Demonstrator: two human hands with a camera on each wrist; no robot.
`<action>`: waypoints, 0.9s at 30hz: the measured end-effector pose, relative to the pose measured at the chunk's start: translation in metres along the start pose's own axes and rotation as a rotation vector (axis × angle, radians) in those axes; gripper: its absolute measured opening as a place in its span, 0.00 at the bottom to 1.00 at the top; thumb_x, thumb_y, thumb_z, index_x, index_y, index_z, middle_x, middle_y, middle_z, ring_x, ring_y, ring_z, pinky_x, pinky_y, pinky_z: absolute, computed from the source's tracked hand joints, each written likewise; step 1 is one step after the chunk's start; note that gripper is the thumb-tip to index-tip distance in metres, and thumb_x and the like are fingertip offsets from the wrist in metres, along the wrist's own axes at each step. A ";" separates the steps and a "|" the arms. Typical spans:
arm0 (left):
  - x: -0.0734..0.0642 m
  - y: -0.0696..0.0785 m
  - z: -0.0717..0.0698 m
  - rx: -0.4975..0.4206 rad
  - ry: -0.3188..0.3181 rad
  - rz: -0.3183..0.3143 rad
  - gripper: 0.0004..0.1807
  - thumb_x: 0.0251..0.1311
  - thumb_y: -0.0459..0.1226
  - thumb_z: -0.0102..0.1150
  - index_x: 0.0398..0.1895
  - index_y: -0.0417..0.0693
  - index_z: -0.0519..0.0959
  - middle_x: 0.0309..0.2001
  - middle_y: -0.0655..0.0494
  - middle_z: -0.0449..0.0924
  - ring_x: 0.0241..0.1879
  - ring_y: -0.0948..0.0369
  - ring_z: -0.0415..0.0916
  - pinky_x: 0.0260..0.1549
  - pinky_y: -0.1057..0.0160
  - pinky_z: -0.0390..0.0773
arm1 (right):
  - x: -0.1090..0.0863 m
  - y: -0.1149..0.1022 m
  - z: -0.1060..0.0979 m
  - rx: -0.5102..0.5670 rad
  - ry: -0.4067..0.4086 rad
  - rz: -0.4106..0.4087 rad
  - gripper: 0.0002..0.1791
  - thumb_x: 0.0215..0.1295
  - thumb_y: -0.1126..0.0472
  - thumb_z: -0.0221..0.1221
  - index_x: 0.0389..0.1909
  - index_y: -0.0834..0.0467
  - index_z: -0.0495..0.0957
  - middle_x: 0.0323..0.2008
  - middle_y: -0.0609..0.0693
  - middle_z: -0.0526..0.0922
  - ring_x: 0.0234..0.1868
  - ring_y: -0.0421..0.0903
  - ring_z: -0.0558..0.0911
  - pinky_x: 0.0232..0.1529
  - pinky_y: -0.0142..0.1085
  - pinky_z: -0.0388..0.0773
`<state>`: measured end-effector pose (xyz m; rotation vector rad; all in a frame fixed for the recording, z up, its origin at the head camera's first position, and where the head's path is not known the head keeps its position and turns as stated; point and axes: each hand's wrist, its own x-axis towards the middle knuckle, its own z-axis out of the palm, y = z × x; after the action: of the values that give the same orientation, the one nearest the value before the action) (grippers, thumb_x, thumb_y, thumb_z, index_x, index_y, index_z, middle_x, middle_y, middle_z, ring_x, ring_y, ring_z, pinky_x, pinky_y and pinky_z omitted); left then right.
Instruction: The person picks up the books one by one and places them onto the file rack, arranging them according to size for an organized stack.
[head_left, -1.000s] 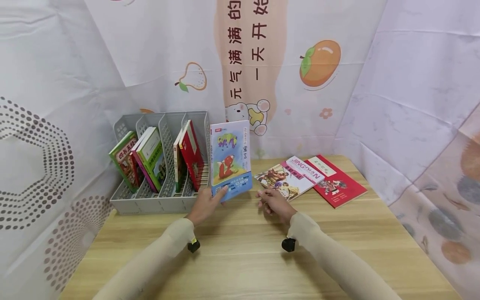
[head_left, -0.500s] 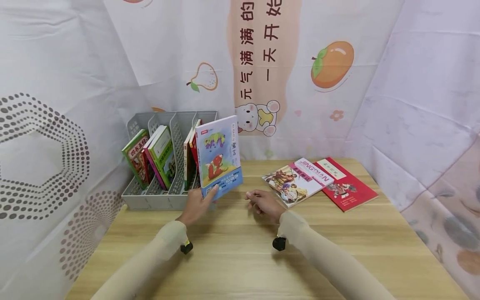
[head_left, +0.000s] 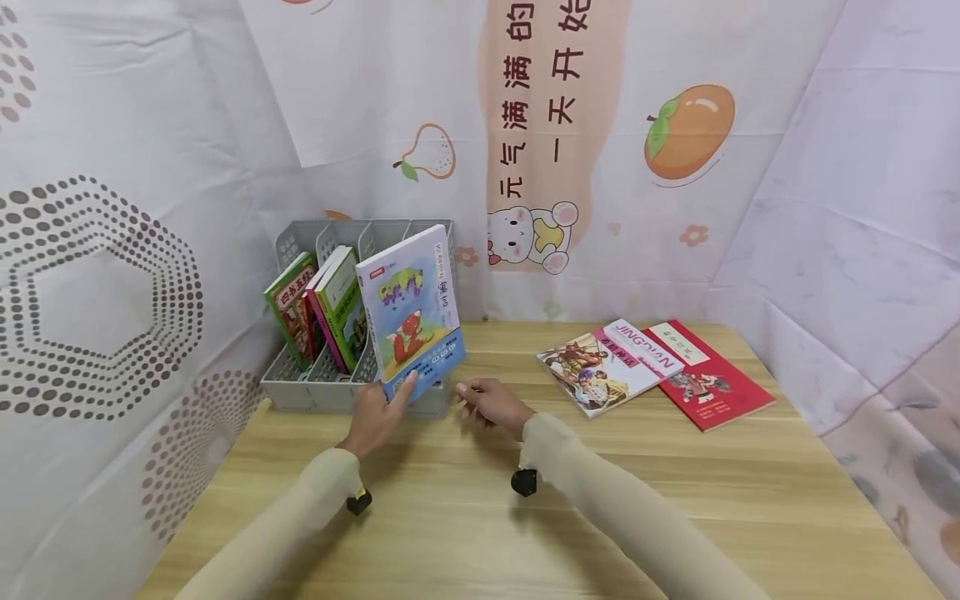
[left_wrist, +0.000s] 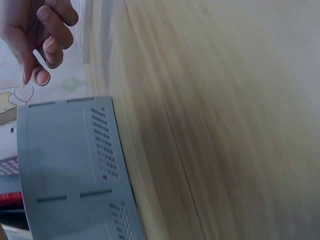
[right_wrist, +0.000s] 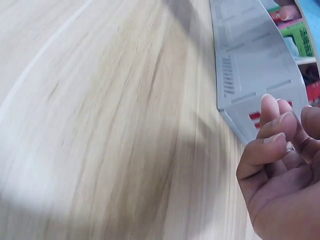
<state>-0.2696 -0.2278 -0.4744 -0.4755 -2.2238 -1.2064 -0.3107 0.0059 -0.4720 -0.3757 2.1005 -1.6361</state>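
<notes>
My left hand [head_left: 378, 415] grips the lower left corner of a picture book [head_left: 416, 308] with a fox on its cover, thumb on the blue band at the bottom. The book is tilted in front of the grey book rack [head_left: 315, 394] and hides its right compartments. My right hand [head_left: 495, 404] is near the rack's front right corner, its fingers loosely curled around nothing. In the right wrist view the right hand [right_wrist: 285, 170] overlaps the rack's end wall [right_wrist: 237, 120]. The left wrist view has the rack's front [left_wrist: 70, 155] below the right hand's fingers [left_wrist: 52, 30].
A green-edged book [head_left: 292, 308] and a green-covered book [head_left: 341, 304] lean in the rack's left compartments. On the wooden table [head_left: 480, 517], a white comic-style book [head_left: 607, 367] overlaps a red book [head_left: 712, 379] at the right. A printed cloth [head_left: 375, 83] hangs behind.
The left hand has carried the fox book leftward over the rack's front, tilting it. The right hand has followed to the left. The head view has turned slightly left.
</notes>
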 end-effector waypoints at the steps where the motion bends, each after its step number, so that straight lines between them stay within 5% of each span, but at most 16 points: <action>1: 0.000 0.000 -0.002 0.010 0.009 -0.003 0.18 0.75 0.43 0.58 0.56 0.37 0.82 0.42 0.44 0.89 0.31 0.58 0.86 0.27 0.59 0.83 | 0.001 -0.001 0.002 0.003 -0.002 0.001 0.24 0.83 0.50 0.48 0.53 0.69 0.77 0.35 0.64 0.83 0.20 0.40 0.67 0.22 0.33 0.64; 10: -0.006 -0.007 -0.018 0.033 0.045 -0.061 0.21 0.76 0.47 0.57 0.55 0.36 0.83 0.42 0.44 0.89 0.31 0.57 0.87 0.28 0.56 0.84 | 0.009 -0.006 0.016 0.029 0.011 -0.014 0.24 0.84 0.50 0.46 0.49 0.70 0.78 0.29 0.61 0.80 0.18 0.40 0.65 0.19 0.31 0.62; 14: -0.010 -0.015 -0.024 0.119 0.062 -0.043 0.21 0.75 0.45 0.58 0.54 0.34 0.83 0.44 0.41 0.88 0.38 0.50 0.88 0.33 0.47 0.85 | 0.013 -0.007 0.018 0.014 0.016 -0.004 0.24 0.84 0.51 0.46 0.48 0.69 0.78 0.30 0.62 0.81 0.19 0.42 0.66 0.19 0.31 0.62; 20: -0.017 -0.023 -0.032 0.213 0.096 -0.033 0.19 0.72 0.42 0.61 0.46 0.31 0.85 0.38 0.39 0.88 0.31 0.50 0.86 0.29 0.45 0.83 | 0.017 -0.007 0.017 -0.016 0.015 0.009 0.25 0.83 0.47 0.47 0.46 0.67 0.79 0.33 0.62 0.83 0.22 0.43 0.69 0.21 0.33 0.64; 27: -0.022 -0.026 -0.042 0.191 0.144 -0.035 0.19 0.74 0.42 0.60 0.48 0.31 0.83 0.38 0.39 0.88 0.33 0.48 0.87 0.29 0.43 0.83 | 0.017 -0.009 0.019 -0.022 0.027 0.003 0.28 0.80 0.43 0.51 0.46 0.67 0.81 0.29 0.55 0.82 0.23 0.44 0.69 0.22 0.33 0.65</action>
<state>-0.2534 -0.2777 -0.4864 -0.2655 -2.2035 -0.9992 -0.3165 -0.0200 -0.4699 -0.3591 2.1396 -1.6264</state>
